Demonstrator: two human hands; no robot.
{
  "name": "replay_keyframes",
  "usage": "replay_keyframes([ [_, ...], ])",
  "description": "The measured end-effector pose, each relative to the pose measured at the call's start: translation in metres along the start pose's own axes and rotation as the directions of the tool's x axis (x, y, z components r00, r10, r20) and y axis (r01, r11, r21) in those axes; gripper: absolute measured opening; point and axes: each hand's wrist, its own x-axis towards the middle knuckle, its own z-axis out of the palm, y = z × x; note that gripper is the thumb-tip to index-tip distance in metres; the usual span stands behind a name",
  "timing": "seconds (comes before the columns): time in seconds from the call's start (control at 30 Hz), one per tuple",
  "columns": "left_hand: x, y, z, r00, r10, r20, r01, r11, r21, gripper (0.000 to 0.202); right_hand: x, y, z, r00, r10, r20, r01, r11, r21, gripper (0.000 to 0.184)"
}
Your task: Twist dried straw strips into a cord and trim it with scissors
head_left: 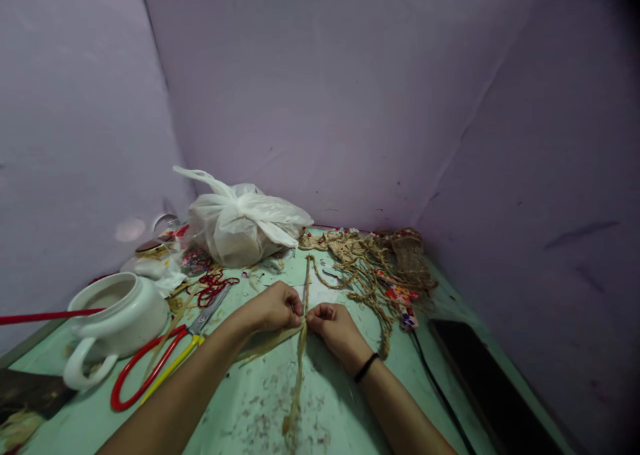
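Note:
Both hands meet at a tan fibre cord (307, 288) that runs up the middle of the green table. My left hand (277, 306) is closed, its thumb and fingers pinching the fibre strands from the left side. From the right, my right hand (333, 325) pinches the same spot, with a dark band on its wrist. Loose pale fibre strands (299, 381) hang down from the pinch toward me, and another bunch trails left under my left forearm. At its top the cord bends right toward a heap of braided cord (370, 295).
Left of my arm lie red and yellow scissors (150, 368) beside a white ceramic pot (123, 311) with a red stick in it. A tied white plastic bag (240, 225) sits against the wall. Red thread (213, 288) lies near it. A black phone-like slab (490, 381) and a cable (440, 391) are at right.

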Motion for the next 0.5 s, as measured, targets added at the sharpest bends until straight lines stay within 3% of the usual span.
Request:
replay_keyframes([
  [0.1,-0.0017,0.0019,-0.0002,0.998,-0.044,-0.037,0.044,0.999,0.012,0.014,0.0012,0.0019,-0.0002,1.0,0.006,-0.002,-0.006,1.0,0.0,0.011],
  [0.23,-0.006,0.008,-0.0004,0.998,-0.063,0.014,0.062,0.998,0.018,0.012,0.0032,0.0055,-0.0003,1.0,-0.004,0.009,0.004,1.0,0.005,0.01],
  [0.5,-0.0046,0.0069,0.0046,0.999,0.001,-0.034,0.003,0.995,0.104,0.014,0.0013,0.0041,-0.0004,1.0,-0.001,-0.01,0.001,1.0,-0.011,0.008],
])
